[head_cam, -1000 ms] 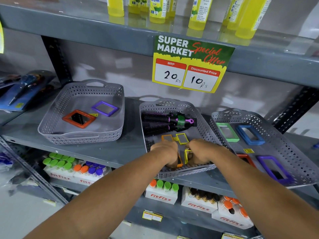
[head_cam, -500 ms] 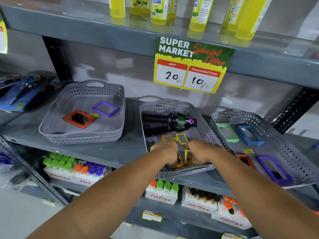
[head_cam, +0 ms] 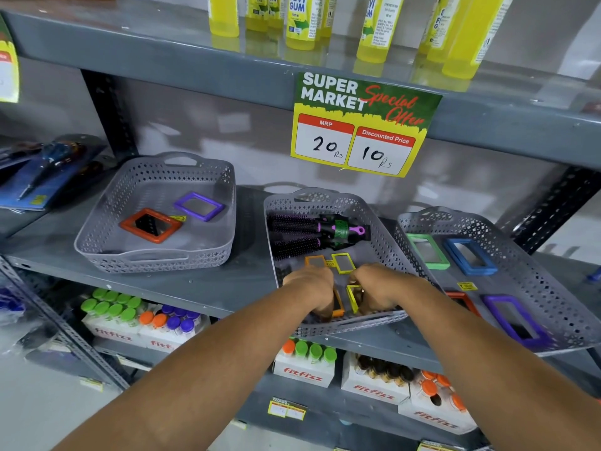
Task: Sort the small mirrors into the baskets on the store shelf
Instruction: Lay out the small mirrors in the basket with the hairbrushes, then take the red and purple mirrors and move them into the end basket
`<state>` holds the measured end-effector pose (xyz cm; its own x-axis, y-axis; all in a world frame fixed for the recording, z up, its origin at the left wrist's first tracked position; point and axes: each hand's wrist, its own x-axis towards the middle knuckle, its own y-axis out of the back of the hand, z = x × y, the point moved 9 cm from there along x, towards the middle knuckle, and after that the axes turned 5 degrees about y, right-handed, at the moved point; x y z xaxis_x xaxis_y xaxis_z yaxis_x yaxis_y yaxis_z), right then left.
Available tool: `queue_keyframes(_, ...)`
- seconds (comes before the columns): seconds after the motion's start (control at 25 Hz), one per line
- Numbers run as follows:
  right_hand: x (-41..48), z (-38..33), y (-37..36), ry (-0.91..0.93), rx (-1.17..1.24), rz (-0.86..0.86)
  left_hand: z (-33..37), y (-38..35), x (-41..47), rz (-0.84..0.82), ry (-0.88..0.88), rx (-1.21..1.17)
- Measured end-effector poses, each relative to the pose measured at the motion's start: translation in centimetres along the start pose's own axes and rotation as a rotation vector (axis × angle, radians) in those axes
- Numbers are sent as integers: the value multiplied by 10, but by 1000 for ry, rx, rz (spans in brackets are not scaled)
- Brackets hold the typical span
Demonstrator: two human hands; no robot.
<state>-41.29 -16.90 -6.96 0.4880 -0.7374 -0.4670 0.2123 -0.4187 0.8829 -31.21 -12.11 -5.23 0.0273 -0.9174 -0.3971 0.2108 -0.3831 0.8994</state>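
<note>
**shelfwatcher:** Head cam, both hands are down in the middle basket (head_cam: 383, 219). The left hand (head_cam: 313, 288) is curled around an orange mirror (head_cam: 338, 304), and the right hand (head_cam: 377, 288) is curled around a yellow mirror (head_cam: 354, 297). Both mirrors stand on edge, long side running up and down, at the front end of that basket, facing each other across a small gap.

**binsorter99:** How tight is the grip?

**shelfwatcher:** Fingers are folded in and hidden behind the knuckles, so closed on the frames is all I can say. Further back in the middle basket, two more mirrors lie flat, an orange-framed one (head_cam: 314, 261) and a yellow-framed one (head_cam: 343, 263), just in front of the black hairbrushes (head_cam: 312, 229).

**binsorter99:** And the others?

**shelfwatcher:** The basket on the left (head_cam: 156, 258) of the middle one holds a red mirror (head_cam: 150, 224) and a purple mirror (head_cam: 199, 206), flat. The basket on the right (head_cam: 520, 265) holds green (head_cam: 428, 252), blue (head_cam: 470, 256), red and purple ones.
</note>
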Motion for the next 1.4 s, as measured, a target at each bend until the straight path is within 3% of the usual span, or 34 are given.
queue_keyframes(0.56,-16,-4,17,-24,-27,51,0,10,-10,-25,7,-11)
queue_keyframes(0.68,-38,23,58,-123,80,270,-19,56,-33,304,46,-91)
queue_keyframes(0.76,-57,49,70,-294,1,368,-54,73,-50,498,189,-66)
queue_keyframes(0.88,-72,67,50,-457,-54,285,-94,56,-57,363,357,-117)
queue_keyframes(1.0,-73,62,39,-433,-42,290,-94,44,-49,274,316,-138)
queue_keyframes(1.4,-102,21,13,-487,211,469,-111,62,-22,239,272,70)
